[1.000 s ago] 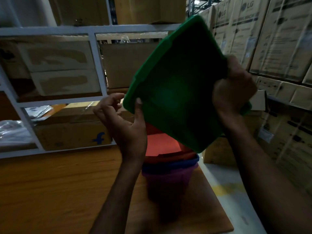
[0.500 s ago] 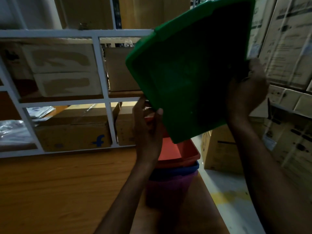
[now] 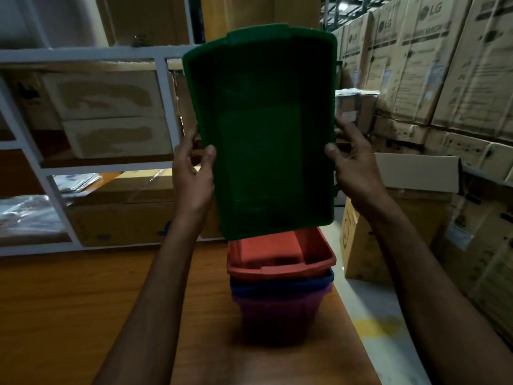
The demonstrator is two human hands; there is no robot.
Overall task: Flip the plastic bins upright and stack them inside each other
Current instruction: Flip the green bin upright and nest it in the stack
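Table: the wooden table (image 3: 69,315) filled the view from 6 to 9 o'clock.
Cartons: brown cartons (image 3: 444,65) stood stacked at 2 o'clock, printed "LG"; the smaller print was unreadable.
Green bin: the green bin (image 3: 266,140) hung at centre above the stack, open side toward the camera. Half a second before it leaned toward 1 o'clock; now it sat square.
Stack: the red bin (image 3: 277,262) sat nested in the blue bin (image 3: 280,284), and that in the purple bin (image 3: 277,309), upright on the table at 6 o'clock.
Left hand: the left hand (image 3: 191,176) had moved from the bin's lower corner to its 9 o'clock rim, thumb in front, fingers curled behind.
Right hand: the right hand (image 3: 352,165) gripped the 3 o'clock rim likewise.
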